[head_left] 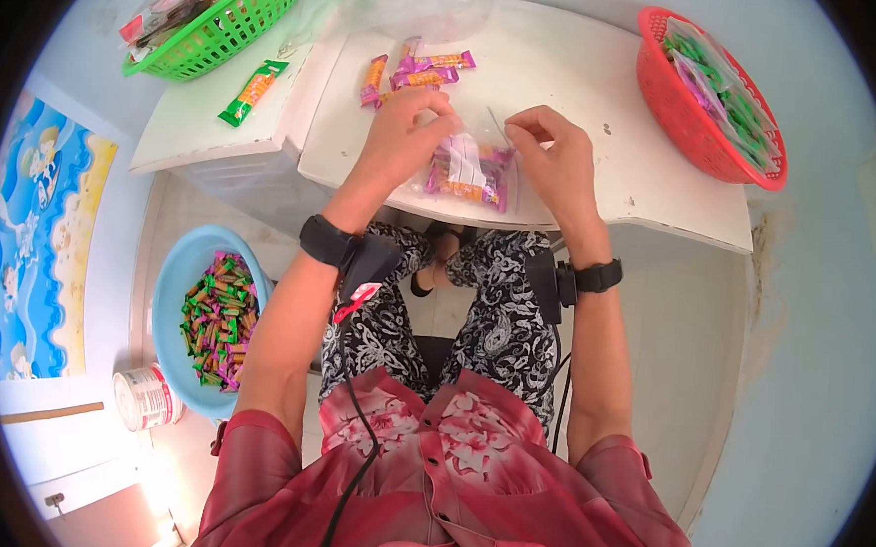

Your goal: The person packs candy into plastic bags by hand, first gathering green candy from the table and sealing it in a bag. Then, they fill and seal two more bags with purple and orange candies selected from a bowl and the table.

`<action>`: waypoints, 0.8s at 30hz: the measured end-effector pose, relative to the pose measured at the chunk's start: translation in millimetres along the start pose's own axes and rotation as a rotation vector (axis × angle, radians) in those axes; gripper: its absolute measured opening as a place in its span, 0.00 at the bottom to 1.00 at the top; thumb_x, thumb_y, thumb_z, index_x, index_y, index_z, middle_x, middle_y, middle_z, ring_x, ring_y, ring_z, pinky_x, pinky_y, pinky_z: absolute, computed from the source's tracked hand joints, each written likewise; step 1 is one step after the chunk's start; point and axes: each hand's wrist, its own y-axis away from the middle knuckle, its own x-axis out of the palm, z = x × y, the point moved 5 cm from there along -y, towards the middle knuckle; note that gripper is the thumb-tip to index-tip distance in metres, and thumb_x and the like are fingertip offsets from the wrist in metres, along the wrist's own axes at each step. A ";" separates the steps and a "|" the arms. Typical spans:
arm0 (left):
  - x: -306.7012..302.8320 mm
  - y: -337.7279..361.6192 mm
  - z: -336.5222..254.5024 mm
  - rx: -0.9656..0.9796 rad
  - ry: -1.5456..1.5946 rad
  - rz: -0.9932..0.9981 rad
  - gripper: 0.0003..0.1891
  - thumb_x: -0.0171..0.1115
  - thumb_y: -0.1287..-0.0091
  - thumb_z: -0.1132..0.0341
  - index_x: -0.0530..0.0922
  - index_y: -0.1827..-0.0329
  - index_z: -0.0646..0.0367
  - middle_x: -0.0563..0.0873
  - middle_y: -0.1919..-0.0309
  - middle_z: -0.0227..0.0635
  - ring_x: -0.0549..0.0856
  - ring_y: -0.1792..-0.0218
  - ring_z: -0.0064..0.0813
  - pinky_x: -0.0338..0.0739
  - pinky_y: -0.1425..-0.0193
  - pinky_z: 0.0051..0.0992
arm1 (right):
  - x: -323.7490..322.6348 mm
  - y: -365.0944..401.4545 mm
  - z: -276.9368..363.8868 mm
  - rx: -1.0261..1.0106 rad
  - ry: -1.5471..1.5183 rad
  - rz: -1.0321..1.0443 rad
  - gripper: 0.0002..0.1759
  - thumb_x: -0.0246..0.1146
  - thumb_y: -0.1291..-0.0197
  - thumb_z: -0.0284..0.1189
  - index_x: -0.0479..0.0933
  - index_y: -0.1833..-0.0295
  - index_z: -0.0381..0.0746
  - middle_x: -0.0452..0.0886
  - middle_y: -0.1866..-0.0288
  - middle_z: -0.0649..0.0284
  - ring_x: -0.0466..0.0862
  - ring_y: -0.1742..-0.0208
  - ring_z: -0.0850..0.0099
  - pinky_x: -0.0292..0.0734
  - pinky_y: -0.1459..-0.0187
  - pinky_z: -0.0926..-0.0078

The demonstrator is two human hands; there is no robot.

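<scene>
A clear plastic bag (470, 183) of purple-wrapped snack bars lies near the table's front edge, between my hands. My left hand (405, 138) is closed in a pinch at the bag's upper left edge. My right hand (555, 159) has thumb and forefinger pinched together just right of the bag's top. A thin greyish strip (496, 121) runs up and left from those fingertips; its kind is not clear. Beyond my left hand lie several loose purple-wrapped snack bars (430, 77).
A green basket (223, 27) of packets and a green-wrapped bar (253, 93) are at left. At right stands a red basket (655, 107) of bagged bars. Clear plastic (413, 0) lies at the back. Below left, a blue basin (172, 349) holds many bars, beside a tin (144, 398).
</scene>
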 end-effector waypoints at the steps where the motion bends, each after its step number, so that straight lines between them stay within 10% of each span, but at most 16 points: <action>1: -3.5 5.6 -12.0 0.002 0.090 -0.036 0.10 0.72 0.30 0.61 0.87 0.56 0.59 0.90 0.47 0.36 0.86 0.44 0.31 0.78 0.40 0.36 | -2.3 0.6 2.6 -0.033 -0.031 -0.036 0.23 0.72 0.31 0.42 0.85 0.40 0.36 0.90 0.46 0.55 0.88 0.48 0.65 0.82 0.53 0.66; 7: -15.6 18.0 -53.5 0.081 0.183 0.111 0.08 0.67 0.21 0.66 0.86 0.51 0.62 0.89 0.39 0.39 0.84 0.43 0.23 0.78 0.36 0.26 | -6.9 6.1 43.4 -0.124 -0.535 -0.123 0.18 0.76 0.32 0.39 0.88 0.47 0.35 0.92 0.57 0.65 0.88 0.54 0.74 0.80 0.56 0.74; 16: -44.6 39.8 -89.4 0.499 0.085 -0.115 0.15 0.75 0.29 0.68 0.88 0.41 0.58 0.90 0.49 0.31 0.85 0.52 0.22 0.80 0.43 0.26 | -24.1 29.3 96.0 -0.346 -0.253 -0.232 0.07 0.75 0.32 0.29 0.89 0.53 0.36 0.91 0.61 0.68 0.84 0.60 0.81 0.72 0.63 0.79; 24: -47.0 52.2 -66.3 0.197 0.024 0.040 0.23 0.75 0.31 0.69 0.85 0.32 0.56 0.92 0.52 0.31 0.86 0.52 0.20 0.81 0.41 0.25 | -18.1 31.1 85.4 -0.229 -0.236 -0.190 0.07 0.75 0.32 0.28 0.89 0.54 0.35 0.91 0.62 0.69 0.83 0.62 0.83 0.73 0.62 0.80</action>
